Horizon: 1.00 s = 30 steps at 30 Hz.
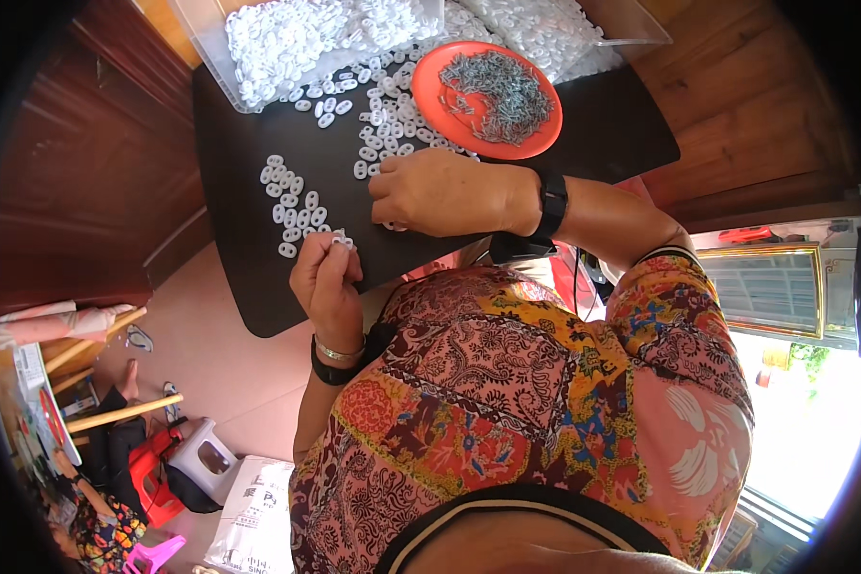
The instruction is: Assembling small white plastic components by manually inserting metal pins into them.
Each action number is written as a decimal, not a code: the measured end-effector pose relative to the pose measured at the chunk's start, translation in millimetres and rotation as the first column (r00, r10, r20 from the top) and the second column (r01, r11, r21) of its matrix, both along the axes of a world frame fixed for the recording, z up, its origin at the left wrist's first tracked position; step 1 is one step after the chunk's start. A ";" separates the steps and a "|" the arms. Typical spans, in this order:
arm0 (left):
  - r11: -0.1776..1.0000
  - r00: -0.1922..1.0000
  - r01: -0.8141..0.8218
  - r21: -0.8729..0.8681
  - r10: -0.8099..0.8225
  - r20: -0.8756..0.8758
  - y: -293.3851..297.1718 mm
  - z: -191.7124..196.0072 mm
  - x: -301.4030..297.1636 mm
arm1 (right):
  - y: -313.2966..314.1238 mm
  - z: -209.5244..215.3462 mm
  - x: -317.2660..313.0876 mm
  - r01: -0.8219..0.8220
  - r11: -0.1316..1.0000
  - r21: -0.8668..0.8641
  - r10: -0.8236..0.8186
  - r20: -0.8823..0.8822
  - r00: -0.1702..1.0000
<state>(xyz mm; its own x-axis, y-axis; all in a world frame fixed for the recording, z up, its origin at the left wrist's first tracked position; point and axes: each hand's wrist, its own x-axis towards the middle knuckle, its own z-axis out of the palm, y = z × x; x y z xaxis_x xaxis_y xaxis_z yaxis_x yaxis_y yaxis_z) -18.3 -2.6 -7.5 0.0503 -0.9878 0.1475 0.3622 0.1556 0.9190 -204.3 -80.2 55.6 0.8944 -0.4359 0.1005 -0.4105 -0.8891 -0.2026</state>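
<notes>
My left hand [327, 279] is closed by the table's near edge, pinching a small white oval plastic piece [342, 240] between thumb and fingers. Over the middle of the dark table [249, 258], my right hand [430, 194] has its fingers curled down. A bit of white shows below those fingertips; whether they grip it is hidden. Loose white two-holed oval pieces [292, 212] lie in a group just beyond my left hand. More such pieces [383, 124] spread out beyond my right hand. An orange-red plate [437, 100] holds a heap of small grey metal pins [507, 96].
A clear plastic bin [210, 57] full of white pieces stands at the far edge, beside a filled clear bag [555, 33]. At lower left are a grey stool [203, 459], a red stool [153, 483], a white sack [253, 517] and another person [96, 517].
</notes>
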 end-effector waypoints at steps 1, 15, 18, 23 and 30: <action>1.000 1.000 -0.002 0.003 0.002 0.001 0.0 -0.1 0.0 | -0.7 2.3 1.8 0.010 1.000 -0.007 -0.010 -0.026 1.000; 0.999 0.999 -0.034 -0.027 0.034 0.023 -0.6 2.6 -2.6 | -10.1 -0.7 7.0 0.038 0.986 0.163 -0.039 0.004 0.999; 0.997 0.997 -0.070 -0.017 0.069 -0.034 -0.3 4.9 -6.4 | -13.5 -4.1 2.7 0.015 0.988 0.151 -0.025 0.063 0.998; 0.998 0.998 -0.065 -0.012 0.065 -0.014 -0.6 5.9 -6.3 | -12.7 -9.0 5.3 0.006 1.000 0.021 -0.007 0.075 0.997; 0.998 0.998 -0.066 -0.017 0.066 -0.003 -0.4 5.8 -7.3 | -17.0 -10.1 7.5 0.031 0.997 0.076 -0.036 0.072 0.997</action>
<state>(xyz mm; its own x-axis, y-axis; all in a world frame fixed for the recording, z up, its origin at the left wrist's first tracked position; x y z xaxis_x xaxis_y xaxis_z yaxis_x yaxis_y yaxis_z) -25.6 -3.0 -1.7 0.1153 -0.9797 0.1640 0.3533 0.1948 0.9150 -196.8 -97.2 45.5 0.8706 -0.4741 0.1316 -0.4211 -0.8563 -0.2989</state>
